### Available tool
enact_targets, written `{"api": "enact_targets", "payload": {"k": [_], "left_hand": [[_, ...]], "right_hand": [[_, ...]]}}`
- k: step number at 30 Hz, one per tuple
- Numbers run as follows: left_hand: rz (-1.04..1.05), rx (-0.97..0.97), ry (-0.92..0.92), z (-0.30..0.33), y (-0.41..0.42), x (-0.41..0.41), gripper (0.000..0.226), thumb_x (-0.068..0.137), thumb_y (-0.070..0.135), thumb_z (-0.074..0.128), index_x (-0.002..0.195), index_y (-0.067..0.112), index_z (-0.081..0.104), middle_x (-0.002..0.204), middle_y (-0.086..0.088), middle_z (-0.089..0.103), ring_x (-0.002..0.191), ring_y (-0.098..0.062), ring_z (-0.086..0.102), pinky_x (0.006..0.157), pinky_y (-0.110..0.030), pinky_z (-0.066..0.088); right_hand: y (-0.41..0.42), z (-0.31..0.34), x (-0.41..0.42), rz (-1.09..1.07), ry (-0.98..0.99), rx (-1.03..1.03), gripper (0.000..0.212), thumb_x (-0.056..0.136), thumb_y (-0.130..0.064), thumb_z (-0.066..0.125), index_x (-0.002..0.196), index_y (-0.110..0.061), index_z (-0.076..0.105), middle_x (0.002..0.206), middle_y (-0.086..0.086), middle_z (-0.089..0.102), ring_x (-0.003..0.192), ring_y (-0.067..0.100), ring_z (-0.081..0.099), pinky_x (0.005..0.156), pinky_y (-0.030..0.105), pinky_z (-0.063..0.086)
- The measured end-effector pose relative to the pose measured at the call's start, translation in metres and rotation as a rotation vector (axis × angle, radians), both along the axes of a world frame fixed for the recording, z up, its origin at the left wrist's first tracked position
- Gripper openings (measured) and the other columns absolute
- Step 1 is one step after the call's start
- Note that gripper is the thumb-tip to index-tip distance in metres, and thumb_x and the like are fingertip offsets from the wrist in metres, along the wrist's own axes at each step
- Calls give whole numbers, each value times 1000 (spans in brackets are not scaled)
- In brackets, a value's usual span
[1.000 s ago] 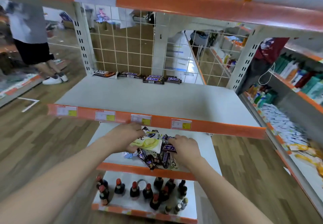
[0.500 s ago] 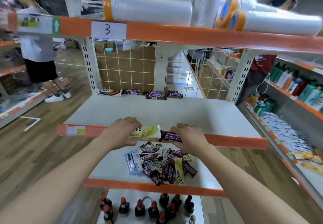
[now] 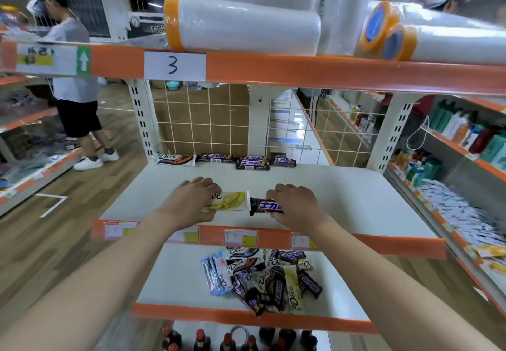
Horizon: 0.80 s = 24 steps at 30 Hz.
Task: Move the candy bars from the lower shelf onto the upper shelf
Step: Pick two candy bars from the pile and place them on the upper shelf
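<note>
**Two bars held over the front of the upper shelf**

The left hand [image 3: 191,202] grips a pale yellow Dove bar [image 3: 232,201] by its left end, and the right hand [image 3: 297,202] pinches a dark bar [image 3: 267,207] by its right end. The two wrappers meet end to end between the hands, just above the near part of the upper shelf [image 3: 356,200]; whether either bar touches the board I cannot tell.

Behind the hands the white board lies open right across to the row of bars [image 3: 227,160] at the far edge, set against the wire grid back [image 3: 202,120]. The orange front lip [image 3: 383,244] (with its price tags) runs just near of the wrists. The shelf above [image 3: 328,70], loaded with plastic rolls [image 3: 246,22], caps the opening overhead.

On the lower shelf [image 3: 169,282] the pile of candy bars [image 3: 260,276] sits mid-board, wrappers overlapping so that a count is not possible. Its far part is hidden under the lip. Dark bottles [image 3: 227,339] below are cut off by the frame.
</note>
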<state>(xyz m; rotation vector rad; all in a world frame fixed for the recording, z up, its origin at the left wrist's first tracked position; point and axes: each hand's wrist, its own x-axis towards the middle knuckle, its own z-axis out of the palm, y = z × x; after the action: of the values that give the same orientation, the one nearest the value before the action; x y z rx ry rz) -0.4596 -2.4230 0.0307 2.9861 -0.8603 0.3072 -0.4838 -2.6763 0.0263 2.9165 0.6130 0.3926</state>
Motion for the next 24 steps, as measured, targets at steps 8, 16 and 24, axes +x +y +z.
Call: {"api": "enact_targets", "payload": {"k": [8, 16, 24], "left_hand": [[4, -43, 9, 0, 19, 50, 46, 78, 33, 64, 121, 20, 54, 115, 3, 55, 108, -17, 50, 85, -31, 43], [-5, -115, 46, -2, 34, 106, 48, 73, 27, 70, 118, 16, 59, 114, -2, 58, 104, -23, 53, 81, -33, 47], [-1, -69, 62, -7, 43, 151, 52, 75, 31, 67, 124, 20, 54, 122, 1, 54, 115, -20, 48, 90, -32, 41]], "right_hand": [[16, -3, 50, -6, 23, 36, 31, 88, -32, 56, 116, -20, 54, 104, 0, 57, 96, 21, 56, 70, 29, 37], [31, -1, 104, -60, 48, 43, 33, 87, -34, 58, 117, -22, 54, 110, -2, 58, 103, 20, 57, 77, 30, 42], [43, 2, 148, -101, 55, 26, 30, 89, -32, 60, 117, -19, 57, 111, -1, 58, 106, 20, 56, 74, 28, 39]]}}
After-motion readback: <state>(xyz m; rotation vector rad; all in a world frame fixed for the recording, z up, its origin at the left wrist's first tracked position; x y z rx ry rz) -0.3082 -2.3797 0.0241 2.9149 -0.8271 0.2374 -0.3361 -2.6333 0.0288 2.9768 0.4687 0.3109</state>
